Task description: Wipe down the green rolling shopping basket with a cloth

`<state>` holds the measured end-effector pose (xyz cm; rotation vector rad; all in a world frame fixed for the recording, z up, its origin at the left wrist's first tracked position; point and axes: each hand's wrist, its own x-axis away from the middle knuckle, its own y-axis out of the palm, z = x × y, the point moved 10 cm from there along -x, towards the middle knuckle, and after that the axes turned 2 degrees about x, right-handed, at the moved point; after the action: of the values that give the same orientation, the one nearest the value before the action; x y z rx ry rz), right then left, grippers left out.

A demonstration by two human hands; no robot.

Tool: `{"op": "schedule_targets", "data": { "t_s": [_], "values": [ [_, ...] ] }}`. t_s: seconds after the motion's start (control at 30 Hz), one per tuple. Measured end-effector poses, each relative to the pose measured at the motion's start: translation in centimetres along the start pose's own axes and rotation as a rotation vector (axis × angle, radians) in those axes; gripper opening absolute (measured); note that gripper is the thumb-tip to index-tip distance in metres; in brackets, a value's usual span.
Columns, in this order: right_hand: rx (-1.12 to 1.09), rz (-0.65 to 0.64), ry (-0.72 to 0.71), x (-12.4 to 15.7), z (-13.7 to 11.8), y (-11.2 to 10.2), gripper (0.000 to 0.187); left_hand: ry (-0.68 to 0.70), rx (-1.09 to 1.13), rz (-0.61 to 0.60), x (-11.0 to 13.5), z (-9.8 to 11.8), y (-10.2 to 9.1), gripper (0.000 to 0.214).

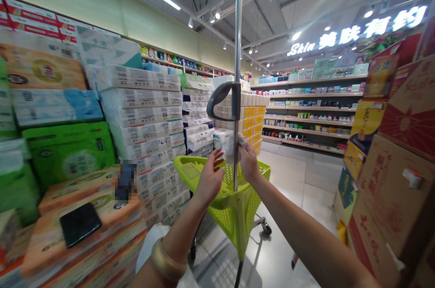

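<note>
Pale shelves (pixel 319 94) span the far side, goods ranged in rows, seemingly so that each line can be seen at once; above, a lit sign (pixel 351 34) reads "Skin 美肤有约". At left, a tall stack of white wrapped packs (pixel 149 116) lies flat in layers, probably for stability; its handwritten figures are too blurred to trust. Midway stands a lime-green cart (pixel 226 220), with a metal pole (pixel 239 30) rising at its near side. At right, a brown carton (pixel 394 197) bears red characters I cannot make out. Just left of the pole, the left grip (pixel 211 177) has its fingers apart, holding nothing visible; the right grip (pixel 248 161) curls beside the pole, and I cannot tell what it clamps. Between and beyond them, a white pack (pixel 220 137) with faint blue print shows above the cart's rim. Smaller still, a grey loop handle (pixel 213 100) juts from the pole, presumably for steering.
</note>
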<state>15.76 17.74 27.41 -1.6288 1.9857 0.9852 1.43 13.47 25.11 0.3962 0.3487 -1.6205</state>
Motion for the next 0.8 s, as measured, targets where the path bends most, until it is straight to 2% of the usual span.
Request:
{"op": "schedule_targets", "data": {
  "t_s": [0.13, 0.27, 0.37, 0.47, 0.63, 0.7, 0.8],
  "values": [
    [-0.008, -0.076, 0.179, 4.2, 3.6, -0.7, 0.020, 0.035, -0.307, 0.002, 0.7, -2.8, 0.4, 0.063],
    [0.087, -0.170, 0.193, 7.8, 5.3, -1.4, 0.025, 0.098, -0.737, -0.063, 2.1, -3.8, 1.0, 0.063],
    [0.127, -0.212, 0.177, 9.4, 5.6, -1.6, 0.029, 0.079, -0.959, -0.110, 2.8, -3.9, 0.9, 0.064],
    [0.151, -0.239, 0.164, 10.1, 5.2, -1.2, 0.028, 0.017, -1.063, -0.156, 3.2, -3.8, 0.5, 0.061],
    [0.231, -0.303, 0.146, 10.4, 4.5, -0.8, 0.025, 0.000, -1.123, -0.210, 3.6, -3.3, -0.5, 0.055],
    [0.310, -0.278, 0.116, 10.0, 4.1, -1.7, 0.025, -0.018, -1.129, -0.222, 3.6, -3.5, -1.1, 0.053],
    [0.560, -0.174, -0.023, 9.3, 2.7, -3.6, 0.029, -0.044, -1.125, -0.222, 3.6, -3.6, -2.1, 0.050]
  ]
}}
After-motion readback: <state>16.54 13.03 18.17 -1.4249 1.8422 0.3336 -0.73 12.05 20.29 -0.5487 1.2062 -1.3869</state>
